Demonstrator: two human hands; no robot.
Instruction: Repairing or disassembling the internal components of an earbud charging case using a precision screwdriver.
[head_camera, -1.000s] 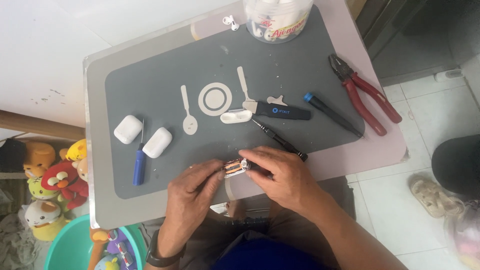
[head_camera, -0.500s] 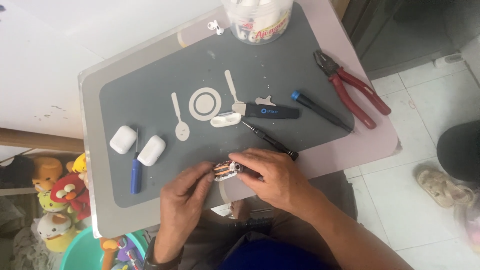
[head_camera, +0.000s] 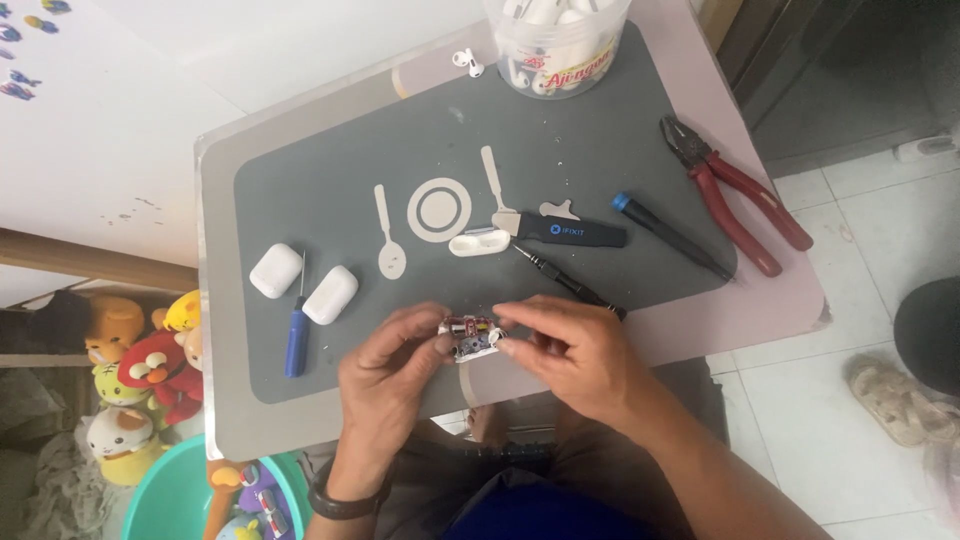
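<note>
Case half (head_camera: 470, 336), a small white earbud-case shell with red circuitry showing inside, sits pinched between both hands just above the near edge of the grey mat (head_camera: 330, 200). Its long axis runs left to right, and each hand takes one end: the left hand (head_camera: 395, 365) grips the left end with thumb and fingertips pressed onto it, while the right hand (head_camera: 575, 350) closes its thumb and forefinger on the right end from the other side. The open, circuit-bearing face looks up toward the camera. Neither hand is nearer than the other; the part lies squarely between them, with the right-hand fingertips reaching slightly over its top. Just beyond the right hand lies a black driver (head_camera: 560, 282), its tip pointing away toward a white lid (head_camera: 478, 242) and a dark-handled spudger (head_camera: 560, 228). To the left, well apart, rest two closed white cases (head_camera: 302, 282) and a blue driver (head_camera: 297, 335). Red pliers (head_camera: 735, 195) lie at the far right, off the mat on the table (head_camera: 770, 290).
</note>
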